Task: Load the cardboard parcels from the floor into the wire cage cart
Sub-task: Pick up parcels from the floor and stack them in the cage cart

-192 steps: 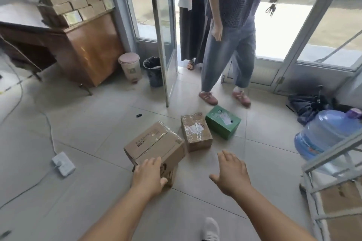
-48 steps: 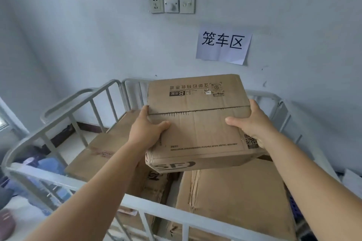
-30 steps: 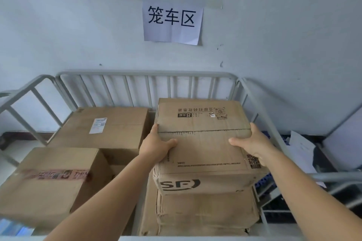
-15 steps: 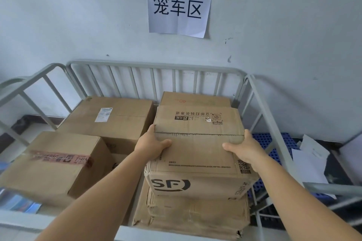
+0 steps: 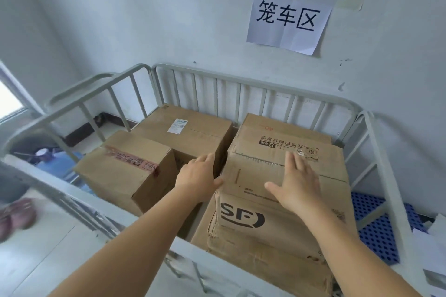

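Now the parcel (image 5: 284,176) sits inside the cage cart (image 5: 253,87) atop a bigger box (image 5: 263,255), long axis running nine to three o'clock, the right hand (image 5: 295,188) flat on its top, the left hand (image 5: 199,177) against its nine-o'clock side, both with straight fingers gripping nothing.

A single head-worn wide-angle camera looks forward and steeply down from just above the near rail of the wire cage cart (image 5: 241,83), close enough that both forearms enter from 6 o'clock. It faces the wall; the paper sign (image 5: 288,18) sits at 1 o'clock, the cart's bars bending with lens distortion. No second view shares the scene.
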Demonstrator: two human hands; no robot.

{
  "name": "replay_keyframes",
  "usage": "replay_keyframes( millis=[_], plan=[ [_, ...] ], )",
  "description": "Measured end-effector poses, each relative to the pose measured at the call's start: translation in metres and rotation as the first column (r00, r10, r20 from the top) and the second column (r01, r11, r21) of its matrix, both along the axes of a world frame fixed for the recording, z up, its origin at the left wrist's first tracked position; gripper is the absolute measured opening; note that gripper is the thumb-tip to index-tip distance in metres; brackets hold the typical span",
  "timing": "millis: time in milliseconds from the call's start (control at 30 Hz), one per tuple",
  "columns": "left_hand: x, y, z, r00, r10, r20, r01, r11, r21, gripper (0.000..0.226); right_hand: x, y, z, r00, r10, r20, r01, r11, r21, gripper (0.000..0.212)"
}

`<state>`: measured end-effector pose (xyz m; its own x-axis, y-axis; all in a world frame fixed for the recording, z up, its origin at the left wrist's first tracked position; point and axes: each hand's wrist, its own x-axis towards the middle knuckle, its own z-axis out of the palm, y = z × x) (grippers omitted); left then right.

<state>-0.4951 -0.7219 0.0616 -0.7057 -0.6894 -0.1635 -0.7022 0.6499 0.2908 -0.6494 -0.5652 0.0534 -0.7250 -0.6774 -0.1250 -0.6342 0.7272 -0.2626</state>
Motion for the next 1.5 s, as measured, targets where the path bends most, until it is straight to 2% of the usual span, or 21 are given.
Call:
replay_keyframes(
  millis=[167,367,500,733,1100,1300,1500],
  plan=[
    [0.077,-0.011,0.013,0.995,0.100,-0.017,-0.101,0.991,-0.089,0.073,0.065,-0.040,0.008,0.970,0.240,-0.020,-0.241,0.970,-0.028,0.096],
    [0.197,-0.002,0.020,0.954,0.290,-0.073,-0.298,0.944,-0.142,0.070,0.172,-0.072,0.012,0.878,0.479,-0.013,-0.479,0.877,-0.036,0.089],
    [0.292,0.018,0.016,0.913,0.400,-0.085,-0.408,0.900,-0.151,0.062,0.258,-0.081,0.017,0.769,0.640,0.001,-0.640,0.769,-0.020,0.085],
    [0.451,0.074,0.001,0.792,0.611,-0.011,-0.605,0.782,-0.150,0.064,0.413,-0.079,0.003,0.546,0.837,0.040,-0.838,0.546,0.019,0.082],
    [0.639,0.178,-0.042,0.486,0.871,0.071,-0.867,0.491,-0.081,0.069,0.611,-0.058,-0.040,0.250,0.966,0.070,-0.965,0.242,0.106,0.084],
    [0.709,0.218,-0.076,0.245,0.960,0.136,-0.969,0.248,-0.008,0.070,0.690,-0.062,-0.066,0.074,0.991,0.114,-0.988,0.058,0.143,0.081],
    [0.769,0.242,-0.117,-0.021,0.968,0.251,-0.998,-0.034,0.046,0.067,0.770,-0.087,-0.106,-0.111,0.977,0.183,-0.969,-0.148,0.197,0.081]
  ],
)
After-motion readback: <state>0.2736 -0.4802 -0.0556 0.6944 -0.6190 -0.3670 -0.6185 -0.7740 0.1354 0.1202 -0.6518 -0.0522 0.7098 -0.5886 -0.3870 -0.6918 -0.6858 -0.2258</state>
